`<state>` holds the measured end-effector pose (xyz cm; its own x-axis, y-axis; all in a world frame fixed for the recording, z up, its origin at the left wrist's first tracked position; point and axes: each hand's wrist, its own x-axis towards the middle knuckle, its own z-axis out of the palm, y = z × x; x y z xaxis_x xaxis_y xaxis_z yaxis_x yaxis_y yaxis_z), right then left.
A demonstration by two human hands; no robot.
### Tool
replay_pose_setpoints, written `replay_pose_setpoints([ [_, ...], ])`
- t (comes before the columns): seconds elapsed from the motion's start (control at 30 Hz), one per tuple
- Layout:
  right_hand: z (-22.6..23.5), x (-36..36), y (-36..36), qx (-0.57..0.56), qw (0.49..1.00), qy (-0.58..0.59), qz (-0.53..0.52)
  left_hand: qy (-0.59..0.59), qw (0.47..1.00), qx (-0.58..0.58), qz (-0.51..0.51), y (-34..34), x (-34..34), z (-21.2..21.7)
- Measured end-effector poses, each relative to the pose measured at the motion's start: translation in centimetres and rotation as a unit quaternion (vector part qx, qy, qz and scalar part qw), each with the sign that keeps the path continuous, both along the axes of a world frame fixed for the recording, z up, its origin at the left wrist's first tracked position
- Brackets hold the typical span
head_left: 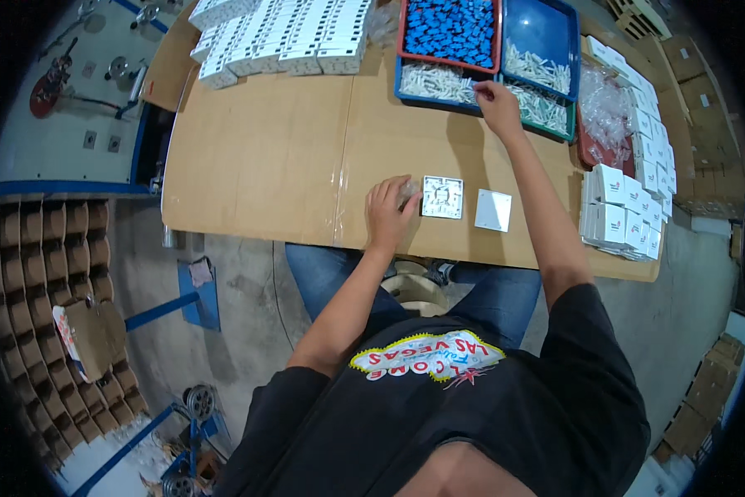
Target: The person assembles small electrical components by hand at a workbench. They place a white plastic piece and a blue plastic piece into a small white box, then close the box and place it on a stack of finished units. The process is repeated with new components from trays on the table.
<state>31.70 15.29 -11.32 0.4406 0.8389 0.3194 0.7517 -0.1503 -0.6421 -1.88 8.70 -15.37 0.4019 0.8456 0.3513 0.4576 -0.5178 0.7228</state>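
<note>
My left hand rests on the cardboard-covered table with its fingers curled around a small clear plastic piece, perhaps a bag. Just right of it lies a square white plate with a moulded, detailed face. A plain, smooth white square plate lies further right, apart from the first. My right hand reaches to the far trays, fingertips pinched at the edge of a blue tray of small white plastic parts. What the fingertips hold, if anything, is too small to make out.
A red tray of blue parts sits on the trays at the back. Stacked white boxes stand far left; more white boxes are at right, near clear plastic bags. The table's near edge runs above my lap.
</note>
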Motion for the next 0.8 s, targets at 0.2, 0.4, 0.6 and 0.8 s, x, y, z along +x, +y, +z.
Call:
replay_pose_setpoints([
  [0.2,-0.8,-10.4,-8.1,-0.064,0.958,0.261,0.102,-0.004,1.0,0.014,-0.001,-0.1,0.1,0.2],
  [0.4,0.1,-15.7,-11.7,-0.13,0.953,0.256,0.096,0.002,0.999,0.018,-0.027,-0.2,-0.2,0.6],
  [0.6,-0.4,-17.2,-11.7,-0.046,0.976,0.174,0.121,-0.013,0.999,0.019,-0.036,-0.1,0.0,0.6],
  [0.8,-0.6,-18.0,-11.6,-0.083,0.957,0.273,0.057,-0.02,0.999,0.009,-0.038,-0.2,-0.1,0.6],
])
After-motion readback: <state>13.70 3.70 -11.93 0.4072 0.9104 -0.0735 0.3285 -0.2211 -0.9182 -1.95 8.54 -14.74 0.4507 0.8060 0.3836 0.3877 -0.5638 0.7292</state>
